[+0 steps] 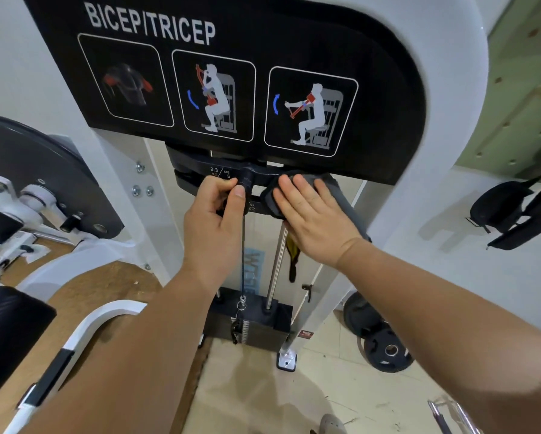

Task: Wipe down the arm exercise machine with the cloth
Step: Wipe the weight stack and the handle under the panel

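Note:
The white arm exercise machine (444, 98) fills the view, with a black BICEP/TRICEP instruction panel (231, 79) at the top. Below the panel sits a black add-on weight lever (200, 170) marked 2.3 kg / 5 lbs, with a black knob (245, 180) at its middle. My left hand (214, 223) grips that knob, thumb laid along it. My right hand (313, 214) presses flat, fingers straight, on a dark grey cloth (341, 198) against the right part of the lever. The cloth hangs down past my wrist. A thin cable (243, 255) runs down to the weight stack (250, 324).
A grey round cover and white arm parts (43, 189) of the machine are at left, with a black pad (6, 333) lower left. Weight plates (385, 349) lean on the floor at right. A black bag (507, 211) hangs on the right wall. A shoe (332, 424) shows at bottom.

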